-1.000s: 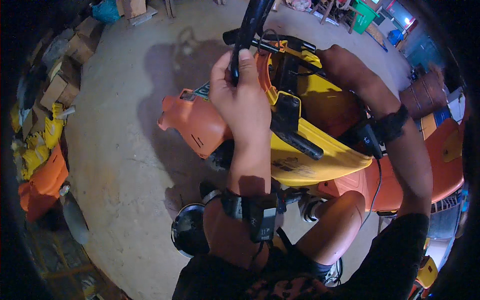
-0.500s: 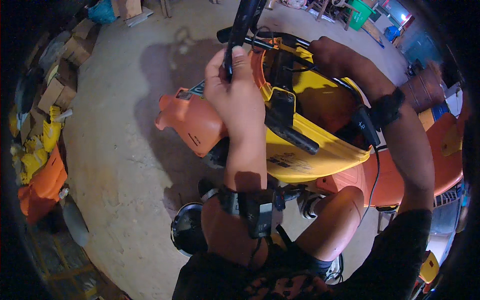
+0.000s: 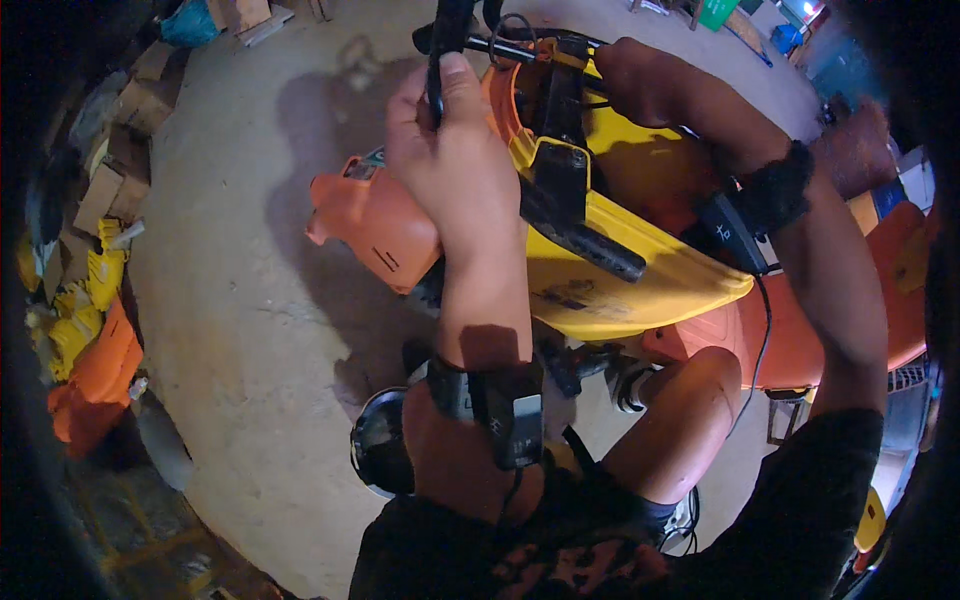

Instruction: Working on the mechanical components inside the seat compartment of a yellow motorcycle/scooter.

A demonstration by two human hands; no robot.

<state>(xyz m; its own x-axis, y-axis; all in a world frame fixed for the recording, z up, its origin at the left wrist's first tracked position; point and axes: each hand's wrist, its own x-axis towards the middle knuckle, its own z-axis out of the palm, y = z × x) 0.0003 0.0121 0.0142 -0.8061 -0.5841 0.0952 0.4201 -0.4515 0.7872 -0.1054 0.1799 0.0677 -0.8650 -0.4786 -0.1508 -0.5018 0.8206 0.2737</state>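
My left hand (image 3: 450,130) is closed around an upright black bar (image 3: 450,40), thumb along its near side. Right of it, a yellow plastic shell (image 3: 620,290) with an open hollow middle sits in front of me. A black frame (image 3: 560,110) runs along the shell's far side, and a thick black tube (image 3: 600,245) sticks out over its near wall. At the far rim my right hand (image 3: 640,85) is closed in a fist on the frame; its fingertips are hidden. An orange plastic part (image 3: 375,225) projects from the assembly's left side, partly behind my left forearm.
A round black pan-like object (image 3: 380,445) stands on the floor by my left leg. Cardboard boxes (image 3: 115,185) and orange and yellow plastic pieces (image 3: 95,385) line the left side. A large orange panel (image 3: 790,335) lies at right. A cable (image 3: 765,340) hangs from my right wrist.
The view has shifted a little, so the far objects sit higher. My left hand and the black bar appear slightly farther up and left. Both hands keep their holds.
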